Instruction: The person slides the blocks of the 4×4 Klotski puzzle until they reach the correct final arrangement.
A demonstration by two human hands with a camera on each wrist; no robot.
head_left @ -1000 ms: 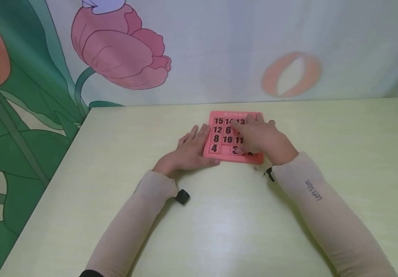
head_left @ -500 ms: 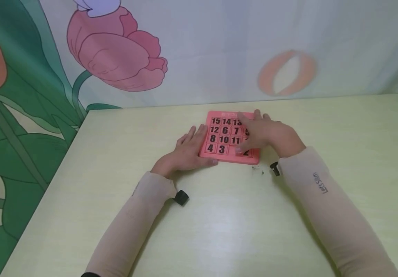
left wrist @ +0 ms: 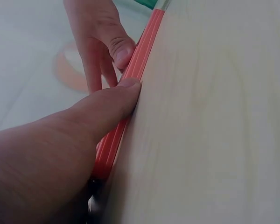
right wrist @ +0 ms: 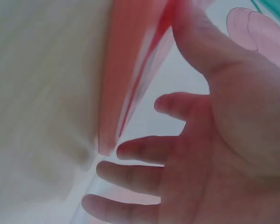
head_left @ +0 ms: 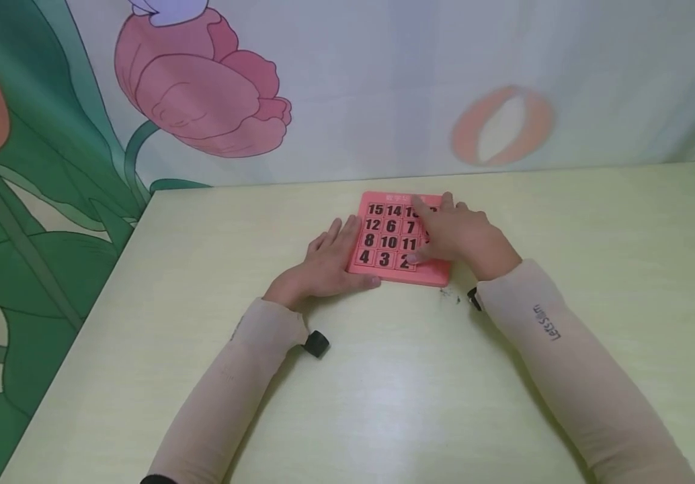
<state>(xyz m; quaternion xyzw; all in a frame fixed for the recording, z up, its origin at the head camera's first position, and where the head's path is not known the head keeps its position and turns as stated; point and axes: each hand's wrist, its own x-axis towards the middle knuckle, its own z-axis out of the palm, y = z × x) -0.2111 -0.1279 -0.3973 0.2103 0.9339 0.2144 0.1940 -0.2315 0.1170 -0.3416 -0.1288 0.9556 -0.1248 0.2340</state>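
Observation:
A pink number slide puzzle point(head_left: 435, 273) lies flat on the table, its rows of square tiles marked with black numbers. My left hand point(head_left: 326, 267) braces the puzzle's near left corner, fingers straight along the left side. Its thumb point(left wrist: 123, 95) presses the near edge in the left wrist view. Over the right part of the puzzle is my right hand point(head_left: 465, 235), thumb tip on the tile numbered 2 point(head_left: 404, 263). That tile sits beside the 3 in the nearest row, with a gap at its right. Spread fingers point(right wrist: 140, 177) show in the right wrist view; some right-hand tiles are hidden.
The pale wooden table point(head_left: 372, 403) reaches back to a white curtain point(head_left: 372, 87) printed with flowers and leaves. Small dark marks point(head_left: 449, 294) lie on the table near the puzzle's front right corner.
Tile 3 slid left beside the 4, then tile 2 slid left beside the 3, moving the gap to the row's right end. My left hand stayed at the corner.

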